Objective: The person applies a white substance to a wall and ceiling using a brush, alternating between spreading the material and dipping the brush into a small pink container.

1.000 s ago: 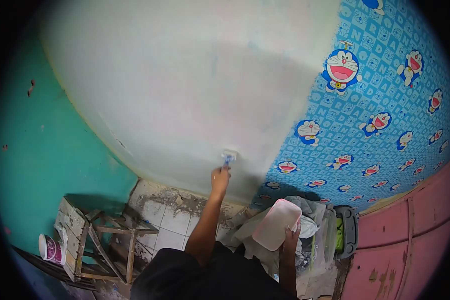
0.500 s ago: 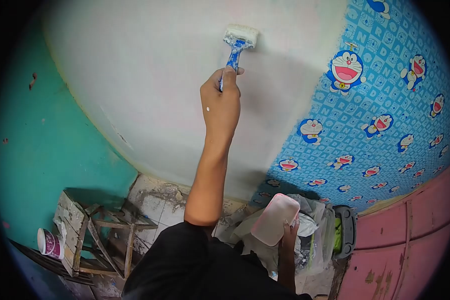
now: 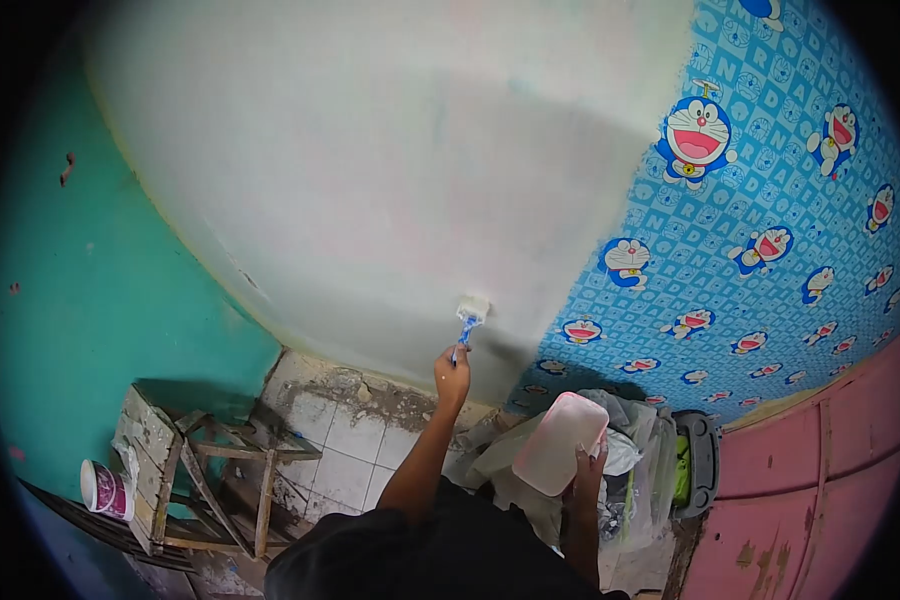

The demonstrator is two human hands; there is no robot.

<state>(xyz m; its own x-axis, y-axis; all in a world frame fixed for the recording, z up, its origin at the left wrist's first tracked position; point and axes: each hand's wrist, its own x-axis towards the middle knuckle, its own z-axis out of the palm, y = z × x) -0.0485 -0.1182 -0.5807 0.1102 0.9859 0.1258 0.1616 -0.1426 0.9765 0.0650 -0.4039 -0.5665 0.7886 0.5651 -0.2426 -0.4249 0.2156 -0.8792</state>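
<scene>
My left hand grips a paintbrush by its blue, paint-smeared handle. Its wide whitish bristles are against the lower part of the white-painted wall, not far from the edge of the blue patterned wallpaper. Lower right, my right hand clasps the side of a shallow plastic container with a pink rim, tilted and pale inside. Some of the right fingers are hidden by the container.
A paint-splashed wooden stool-like frame lies at lower left, beside a white and purple bucket. Plastic bags and a grey-green bin-like object are behind the container. A pink door stands at right.
The left hand has brought the paintbrush well down the wall, from high up to near its base. The right hand with the container has shifted only slightly.
</scene>
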